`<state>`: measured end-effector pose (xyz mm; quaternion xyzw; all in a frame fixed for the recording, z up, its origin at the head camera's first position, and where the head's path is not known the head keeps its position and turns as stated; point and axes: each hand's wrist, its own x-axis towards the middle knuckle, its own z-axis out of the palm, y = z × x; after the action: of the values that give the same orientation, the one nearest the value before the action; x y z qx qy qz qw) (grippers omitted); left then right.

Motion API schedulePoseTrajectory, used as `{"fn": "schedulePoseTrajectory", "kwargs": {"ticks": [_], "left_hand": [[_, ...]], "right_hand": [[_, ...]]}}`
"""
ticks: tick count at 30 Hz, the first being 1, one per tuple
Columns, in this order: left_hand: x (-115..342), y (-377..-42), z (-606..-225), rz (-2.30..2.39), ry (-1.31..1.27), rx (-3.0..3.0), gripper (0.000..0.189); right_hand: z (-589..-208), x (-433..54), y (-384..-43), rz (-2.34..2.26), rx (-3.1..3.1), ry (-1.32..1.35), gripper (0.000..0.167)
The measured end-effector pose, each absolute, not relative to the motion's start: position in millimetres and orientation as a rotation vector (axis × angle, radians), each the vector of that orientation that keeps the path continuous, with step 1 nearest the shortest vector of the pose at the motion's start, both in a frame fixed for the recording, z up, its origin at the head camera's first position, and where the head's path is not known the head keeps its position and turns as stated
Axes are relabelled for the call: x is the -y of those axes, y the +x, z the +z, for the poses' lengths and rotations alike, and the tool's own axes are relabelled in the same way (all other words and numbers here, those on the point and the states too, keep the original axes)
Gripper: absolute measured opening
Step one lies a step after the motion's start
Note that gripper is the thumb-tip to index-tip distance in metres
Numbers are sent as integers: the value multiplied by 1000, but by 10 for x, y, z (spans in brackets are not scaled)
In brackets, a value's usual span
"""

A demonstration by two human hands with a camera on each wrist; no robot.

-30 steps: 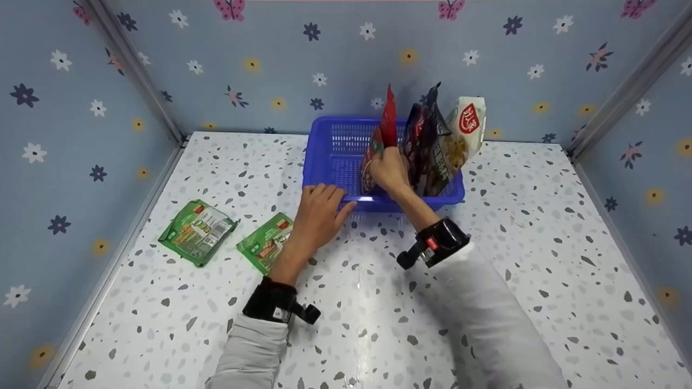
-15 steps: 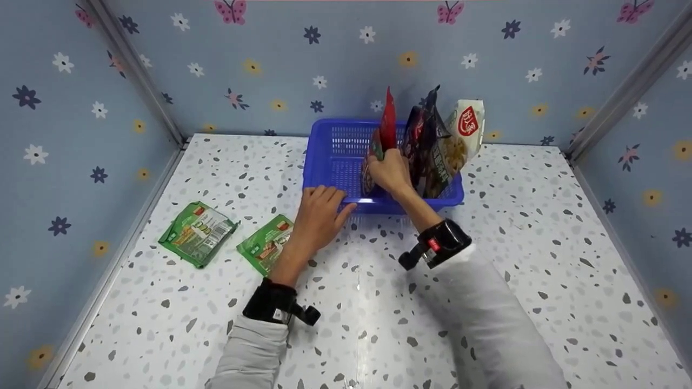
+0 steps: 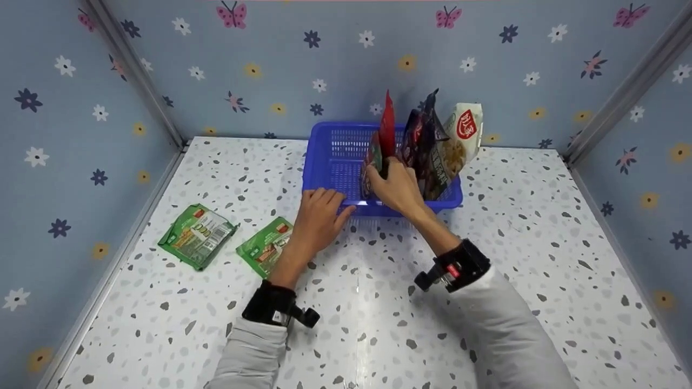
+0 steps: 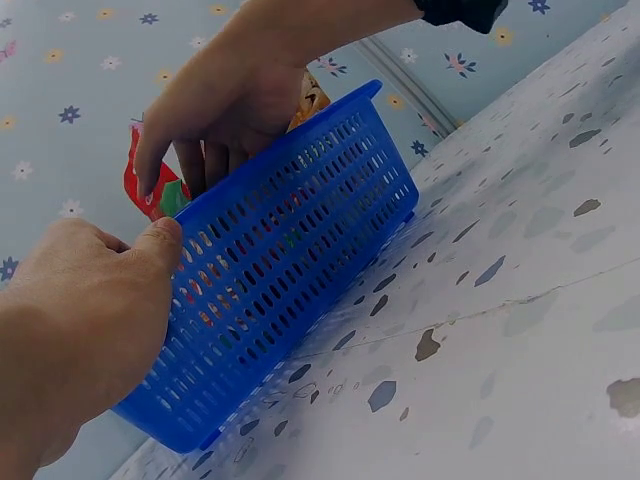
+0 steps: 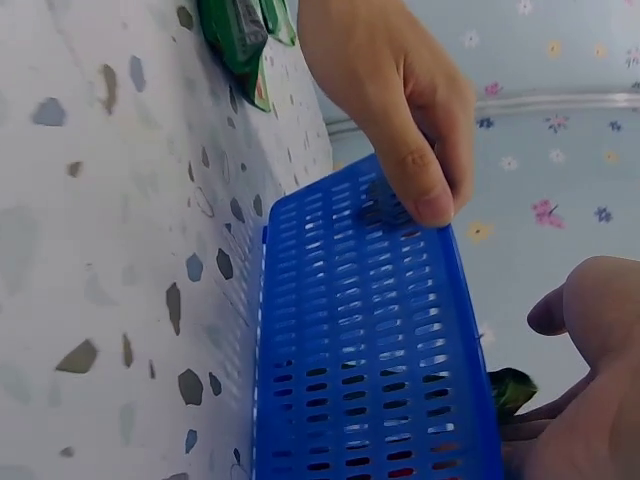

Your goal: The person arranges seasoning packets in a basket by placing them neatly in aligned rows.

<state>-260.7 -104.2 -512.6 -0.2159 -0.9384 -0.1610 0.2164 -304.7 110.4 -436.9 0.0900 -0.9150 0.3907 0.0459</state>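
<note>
My left hand (image 3: 320,219) grips the front rim of the blue basket (image 3: 320,154), thumb outside and fingers over the edge, as the right wrist view shows. Inside the basket's right part stand a red packet (image 3: 387,128), dark packets (image 3: 427,129) and a pale food pouch (image 3: 466,127). My right hand (image 3: 399,186) reaches over the front rim beside the red packet. Its thumb and fingers are spread apart in the right wrist view, near a dark green packet corner (image 5: 512,390). The packets' lower parts are partly hidden by the hand and basket wall.
Two flat green packets lie on the speckled table to the left, one farther out (image 3: 197,236) and one partly under the left forearm (image 3: 265,248). Flower-patterned walls (image 3: 270,65) enclose the back and both sides.
My right hand has loosened from a closed curl at the red packet and drawn slightly back toward me, its wrist moving right. The left hand stays on the rim.
</note>
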Motion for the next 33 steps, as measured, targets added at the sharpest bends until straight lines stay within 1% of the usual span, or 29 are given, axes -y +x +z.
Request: {"fn": "schedulePoseTrajectory", "kwargs": {"ticks": [1,3,6,10,12,15,19,23,33], "left_hand": [[1044,-2609,-5123,-444,-596,2606,43],[1049,-2612,-5119,-445,-595,2612,42],[1059,-2614,-5121,-444,-595,2619,43],[1071,-2616,-5125,-443,-595,2633,46],[1074,-2618,-5123,-441,-593,2636,46],[1078,-2625,-5120,-434,-590,2628,45],[1075,-2629,-5118,-433,-593,2607,44],[1065,-2626,-5117,-437,-596,2592,46],[1049,-2607,-5130,-500,-600,2597,41]], "right_hand": [[-4366,-1130,-2987,1180,2781,291,62],[-4377,-1185,-2877,1137,2740,331,67],[-4433,-1280,-2742,1082,2652,460,60],[-4568,-1417,-2631,916,2533,722,49],[-4639,-1476,-2605,791,2479,829,48],[-4734,-1548,-2606,617,2423,914,51],[-4838,-1611,-2631,465,2431,926,53],[-4922,-1639,-2639,391,2469,903,50],[-5037,-1597,-2646,222,2379,850,31]]}}
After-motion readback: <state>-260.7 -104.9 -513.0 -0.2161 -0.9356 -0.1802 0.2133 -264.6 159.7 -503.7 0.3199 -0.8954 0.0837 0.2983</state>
